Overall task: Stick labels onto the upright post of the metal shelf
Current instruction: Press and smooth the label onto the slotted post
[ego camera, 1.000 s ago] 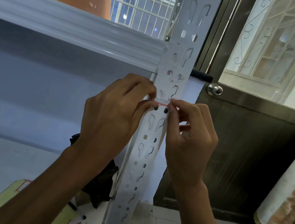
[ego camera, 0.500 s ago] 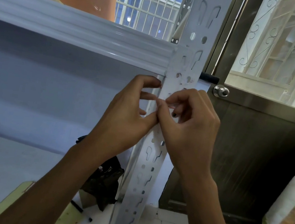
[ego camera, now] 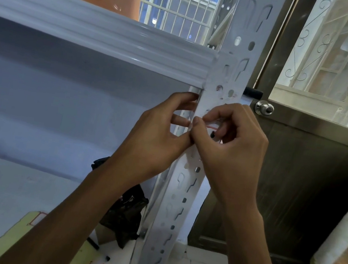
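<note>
The white perforated upright post [ego camera: 183,193] of the metal shelf runs up the middle of the view. A white label with a red border [ego camera: 212,126] lies against the post just below the shelf beam [ego camera: 106,33]. My left hand [ego camera: 157,143] holds the post's left edge, its thumb pressing the front. My right hand [ego camera: 232,150] covers the post from the right, its thumb and fingers pinching the label against the metal. Most of the label is hidden by my fingers.
A yellow label backing sheet [ego camera: 12,240] and a black pen [ego camera: 98,249] lie on the lower shelf board, beside a black plastic bag [ego camera: 127,214]. A brown door [ego camera: 297,187] with a metal knob [ego camera: 264,108] stands right of the post. A rolled mat [ego camera: 347,248] leans at far right.
My right hand has come over the front of the post and curled onto the label, where a second ago both hands stretched it by its ends. The view has shifted slightly.
</note>
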